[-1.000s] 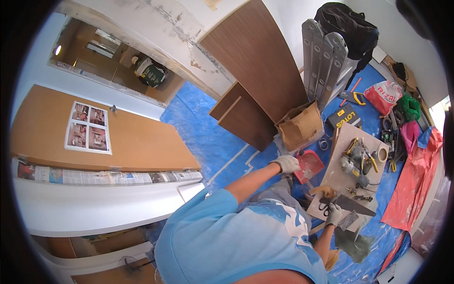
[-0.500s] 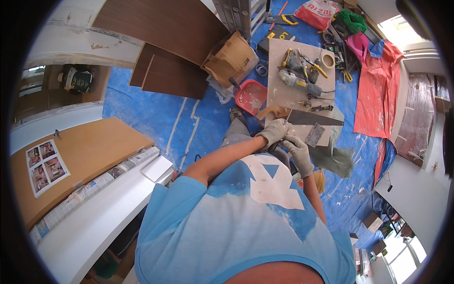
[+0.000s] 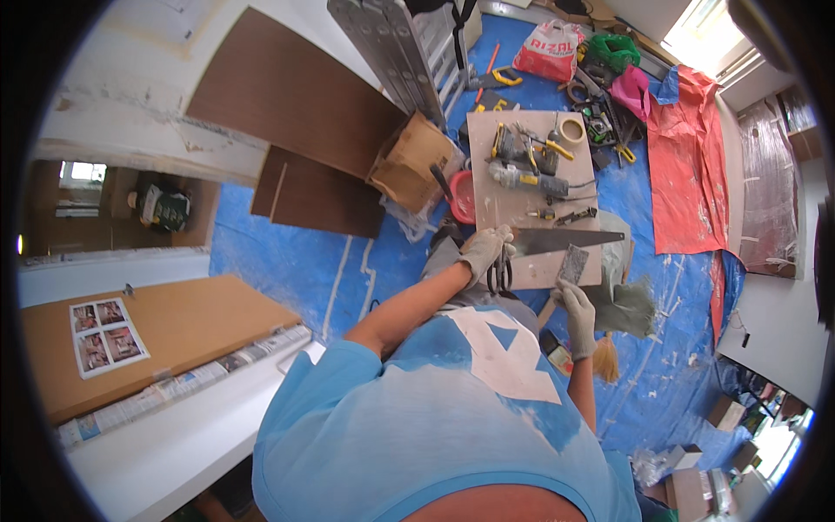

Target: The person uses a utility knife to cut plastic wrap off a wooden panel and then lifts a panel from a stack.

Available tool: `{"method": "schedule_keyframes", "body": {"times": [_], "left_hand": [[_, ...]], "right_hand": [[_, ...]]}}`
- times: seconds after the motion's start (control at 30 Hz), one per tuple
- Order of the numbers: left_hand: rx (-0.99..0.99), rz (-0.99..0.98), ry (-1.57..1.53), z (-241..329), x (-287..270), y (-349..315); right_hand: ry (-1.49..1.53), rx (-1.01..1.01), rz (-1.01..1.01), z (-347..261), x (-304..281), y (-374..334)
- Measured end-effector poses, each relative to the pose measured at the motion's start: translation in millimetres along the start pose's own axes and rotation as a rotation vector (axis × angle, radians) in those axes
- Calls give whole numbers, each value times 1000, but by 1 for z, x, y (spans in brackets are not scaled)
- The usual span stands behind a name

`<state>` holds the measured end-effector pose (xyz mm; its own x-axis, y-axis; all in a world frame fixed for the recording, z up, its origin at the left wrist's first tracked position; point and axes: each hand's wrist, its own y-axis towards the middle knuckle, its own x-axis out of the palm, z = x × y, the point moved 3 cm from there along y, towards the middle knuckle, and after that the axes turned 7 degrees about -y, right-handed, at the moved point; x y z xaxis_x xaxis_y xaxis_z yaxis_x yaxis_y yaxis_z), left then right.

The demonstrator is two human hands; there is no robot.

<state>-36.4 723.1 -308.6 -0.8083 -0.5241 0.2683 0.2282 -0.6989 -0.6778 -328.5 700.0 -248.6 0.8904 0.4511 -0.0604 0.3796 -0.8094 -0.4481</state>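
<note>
Both my hands wear pale work gloves. Black-looped scissors (image 3: 499,277) hang from my left hand (image 3: 484,252), whose fingers are closed around their upper part. That hand covers the handle end of a handsaw (image 3: 574,240), which lies across a tan board (image 3: 531,277). At the board's near right, my right hand (image 3: 577,320) has its fingertips closed on the lower end of a grey rectangular abrasive pad (image 3: 571,263). An angle grinder (image 3: 529,180), yellow-handled pliers (image 3: 559,150) and a roll of tape (image 3: 571,130) lie farther up the board.
Blue sheeting (image 3: 648,370) covers the floor. A red dustpan (image 3: 464,196) and cardboard box (image 3: 416,165) stand left of the board, near dark brown panels (image 3: 296,78) and a ladder (image 3: 383,39). Grey-green cloth (image 3: 628,309) and a broom head (image 3: 606,358) lie right.
My hands, together before, are now apart. The right has moved to the abrasive pad; the left has shifted left, with the scissors now plainly visible. The whole view has turned somewhat.
</note>
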Motion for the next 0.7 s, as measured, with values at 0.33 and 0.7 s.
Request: {"method": "schedule_keyframes", "body": {"times": [0.33,0.7], "left_hand": [[346,29,238,196,-50,43],[396,3,183,408,-77,91]], "right_hand": [[145,95,283,68,9,-58],[207,-6,228,-67,137,89]]}}
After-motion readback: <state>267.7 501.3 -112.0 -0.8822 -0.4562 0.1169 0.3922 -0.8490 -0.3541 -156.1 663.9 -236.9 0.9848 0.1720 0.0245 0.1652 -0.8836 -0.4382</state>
